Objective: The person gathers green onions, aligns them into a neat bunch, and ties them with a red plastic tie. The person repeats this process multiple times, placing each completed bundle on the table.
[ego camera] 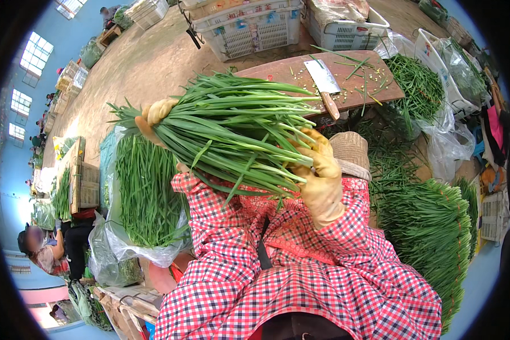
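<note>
A large bunch of long green garlic chives [233,136] lies across in front of me. My left hand [157,117] is closed around its leafy end, at the left. At the bunch's right end is my right hand [318,170] in a yellowish glove, its fingers against the pale stem ends; whether they grip the stems is unclear. Behind the bunch, a cleaver [323,78] with a wooden handle rests on a brown wooden board [276,70] with green trimmings on it.
More chives [146,191] fill a plastic-lined container at left. Stacked tied bundles [429,242] lie at right, near loose greens in a plastic bag [444,148]. White crates [250,38] stand beyond the board. A co-worker [46,250] sits at far left.
</note>
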`<state>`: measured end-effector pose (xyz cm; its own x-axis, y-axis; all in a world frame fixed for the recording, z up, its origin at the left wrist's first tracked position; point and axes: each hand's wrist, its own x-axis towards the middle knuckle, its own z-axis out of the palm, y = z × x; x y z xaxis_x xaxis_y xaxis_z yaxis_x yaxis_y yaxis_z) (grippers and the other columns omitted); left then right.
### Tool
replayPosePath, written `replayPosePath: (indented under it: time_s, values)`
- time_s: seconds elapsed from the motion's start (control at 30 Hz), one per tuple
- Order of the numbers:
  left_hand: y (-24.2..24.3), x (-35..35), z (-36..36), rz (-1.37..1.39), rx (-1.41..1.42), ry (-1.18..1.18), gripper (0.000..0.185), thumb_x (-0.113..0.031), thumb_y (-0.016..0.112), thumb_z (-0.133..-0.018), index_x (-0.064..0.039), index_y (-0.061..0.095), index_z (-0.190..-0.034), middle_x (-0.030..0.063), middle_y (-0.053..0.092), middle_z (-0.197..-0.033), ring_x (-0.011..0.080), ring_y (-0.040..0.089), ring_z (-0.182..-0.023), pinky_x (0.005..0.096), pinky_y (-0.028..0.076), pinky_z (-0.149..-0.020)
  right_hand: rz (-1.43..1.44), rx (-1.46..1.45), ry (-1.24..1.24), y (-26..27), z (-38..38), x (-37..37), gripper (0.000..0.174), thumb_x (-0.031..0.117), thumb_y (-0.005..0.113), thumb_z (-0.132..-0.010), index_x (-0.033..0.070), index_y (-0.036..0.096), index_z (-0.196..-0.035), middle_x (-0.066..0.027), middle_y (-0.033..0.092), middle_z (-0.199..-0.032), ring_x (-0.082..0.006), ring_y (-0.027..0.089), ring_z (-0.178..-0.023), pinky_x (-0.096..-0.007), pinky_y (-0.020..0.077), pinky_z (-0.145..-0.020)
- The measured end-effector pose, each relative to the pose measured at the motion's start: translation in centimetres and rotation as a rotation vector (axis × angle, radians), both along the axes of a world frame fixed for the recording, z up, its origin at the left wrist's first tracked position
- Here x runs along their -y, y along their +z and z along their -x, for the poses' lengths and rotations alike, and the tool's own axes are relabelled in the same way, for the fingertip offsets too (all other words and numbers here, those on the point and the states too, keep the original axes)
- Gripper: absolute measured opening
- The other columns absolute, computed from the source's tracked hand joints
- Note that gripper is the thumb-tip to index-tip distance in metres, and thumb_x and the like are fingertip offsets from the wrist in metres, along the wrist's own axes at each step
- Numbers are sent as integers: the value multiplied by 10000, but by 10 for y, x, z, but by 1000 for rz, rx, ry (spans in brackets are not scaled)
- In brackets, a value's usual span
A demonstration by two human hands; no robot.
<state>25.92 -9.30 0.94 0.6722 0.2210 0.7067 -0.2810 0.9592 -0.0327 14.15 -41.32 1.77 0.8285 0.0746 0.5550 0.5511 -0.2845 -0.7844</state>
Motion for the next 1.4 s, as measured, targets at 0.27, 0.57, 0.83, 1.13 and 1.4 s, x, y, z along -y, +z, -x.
replayPosePath:
  time_s: [0.27, 0.57, 0.83, 1.13, 1.4]
  values:
    - [-1, -20, 1, -96, 93, -43, 237, -402, 597, -1000, -202, 609, -873, -117, 598, -789, 53, 553, -779, 334, 419, -960, -643, -742, 381, 22, 15, 45, 481, 75, 682, -938, 20, 526, -1390, -120, 695, -1121, -143, 647, -980, -285, 527, -873]
    - [18, 10, 10, -48, 127, -34, 208, -334, 641, -990, -149, 604, -903, -87, 556, -743, 85, 525, -755, 265, 453, -808, -727, -737, 213, 25, 14, -28, 595, 59, 781, -857, -2, 517, -1387, -76, 660, -1228, -161, 626, -1088, -306, 519, -954]
    - [4, 7, 10, -82, 41, 64, 225, -351, 623, -996, -142, 616, -912, -85, 590, -780, 89, 542, -779, 287, 440, -859, -956, -772, 397, 26, 23, -13, 605, 79, 800, -826, -33, 531, -1356, -101, 674, -1206, -178, 658, -1069, -305, 533, -956]
    - [-3, -8, 4, -120, 27, 33, 270, -383, 571, -1019, -211, 541, -813, -122, 545, -775, 67, 485, -760, 308, 413, -886, -1270, -754, 719, 2, 22, 44, 392, 83, 745, -880, -23, 643, -1243, -152, 734, -900, -232, 714, -818, -371, 580, -825]
    - [1, -7, 11, -71, -59, -60, 281, -377, 580, -1014, -190, 539, -808, -103, 528, -764, 73, 515, -788, 336, 418, -942, 22, 46, 240, 60, -8, 61, 346, -30, 690, -839, 66, 704, -1171, -99, 709, -1150, -308, 665, -1078, -431, 548, -919]
